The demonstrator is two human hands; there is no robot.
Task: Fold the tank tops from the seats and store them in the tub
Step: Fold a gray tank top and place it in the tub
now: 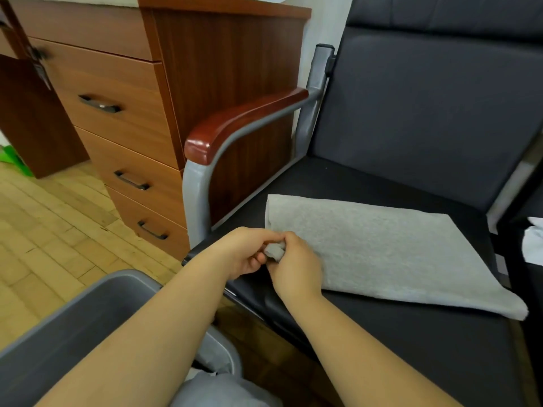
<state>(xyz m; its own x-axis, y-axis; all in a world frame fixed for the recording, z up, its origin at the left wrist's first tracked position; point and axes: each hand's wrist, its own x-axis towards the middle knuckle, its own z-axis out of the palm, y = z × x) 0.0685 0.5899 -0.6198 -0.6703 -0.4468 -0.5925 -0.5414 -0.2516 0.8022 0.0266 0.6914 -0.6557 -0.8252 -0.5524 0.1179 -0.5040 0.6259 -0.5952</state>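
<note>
I observe a grey tank top (396, 254), folded flat, lying on the black seat (367, 183). Both hands meet at its near left corner: the left hand (249, 254) and right hand (296, 265) each pinch a bunched bit of the fabric. The grey tub (88, 312) stands on the floor below my left forearm. A wooden armrest (244, 121) and a drawer cabinet (123, 118) flank the seat's left side. White cloth (533, 242) lies at the far right.

I'm in an office: a wooden drawer pedestal (123, 133) stands left of the black waiting-room seat (411, 177).
</note>
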